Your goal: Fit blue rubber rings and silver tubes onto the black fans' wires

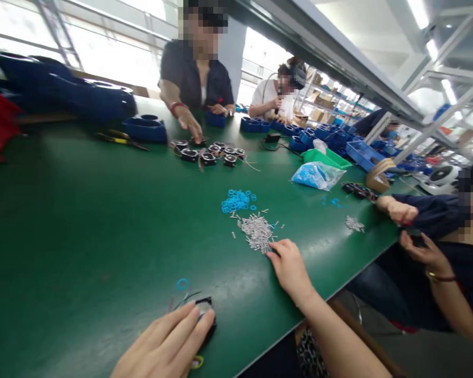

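My left hand [175, 336] lies over a small black square fan [209, 307] with thin wires, its fingers closed on it against the green table. The palm hides most of that fan. Just beyond it lies a single blue ring [182, 284]. My right hand [291, 268] touches the near edge of a pile of small grey pins [256, 231], thumb and forefinger drawn together in a pinch. What sits between those fingertips is too small to make out. Behind the pins is a heap of blue rings [237, 201].
Several black fans [208, 158] lie across the green table [82, 226], near a co-worker's hand [191, 125]. Pliers [124, 139], blue housings [145, 128], a clear bag [318, 176] and a green tray [329, 158] stand farther back. Another person's hands [425, 252] work at right.
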Demonstrator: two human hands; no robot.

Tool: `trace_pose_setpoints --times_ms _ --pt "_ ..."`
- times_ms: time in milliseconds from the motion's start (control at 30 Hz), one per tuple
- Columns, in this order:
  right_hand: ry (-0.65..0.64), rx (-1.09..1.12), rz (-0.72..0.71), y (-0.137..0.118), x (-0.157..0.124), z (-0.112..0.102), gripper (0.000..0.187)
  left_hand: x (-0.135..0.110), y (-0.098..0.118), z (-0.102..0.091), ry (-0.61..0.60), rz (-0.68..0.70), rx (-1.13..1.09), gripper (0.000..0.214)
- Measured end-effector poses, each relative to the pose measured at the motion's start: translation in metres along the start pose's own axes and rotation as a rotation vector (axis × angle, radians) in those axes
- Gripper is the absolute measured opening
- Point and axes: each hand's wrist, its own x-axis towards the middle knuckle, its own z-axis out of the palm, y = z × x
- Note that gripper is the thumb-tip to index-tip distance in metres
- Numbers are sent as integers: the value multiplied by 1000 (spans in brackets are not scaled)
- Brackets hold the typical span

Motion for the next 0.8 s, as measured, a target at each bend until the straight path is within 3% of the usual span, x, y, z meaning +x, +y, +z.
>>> trace_pose_setpoints --times_ms 133,233,300,367,500,567,633,700,800 --pt "3 -36 -30 18 -17 15 29 5 19 -27 -246 -99 147 35" --pt "-11 -29 -6 35 -29 24 32 -2 15 -48 -359 -201 182 76" --pt "3 -22 36 43 -33 25 36 -13 -4 -70 -371 -387 213 70" --pt "11 -18 117 47 -36 22 39 -28 -36 -98 -316 -626 340 48" --pt "31 -25 323 40 -38 15 41 -57 -110 -140 -215 -1052 569 58" --pt "67 19 365 31 -40 13 43 -68 -132 -144 -235 -1169 575 58" --pt "72 150 354 17 -45 13 44 -74 -138 -137 -251 -1208 539 55" --pt "-2 348 308 -4 -52 14 43 -73 -132 -124 -249 -1174 479 53" --pt "-166 583 181 -46 -63 17 33 -64 -106 -108 -232 -1043 358 52"
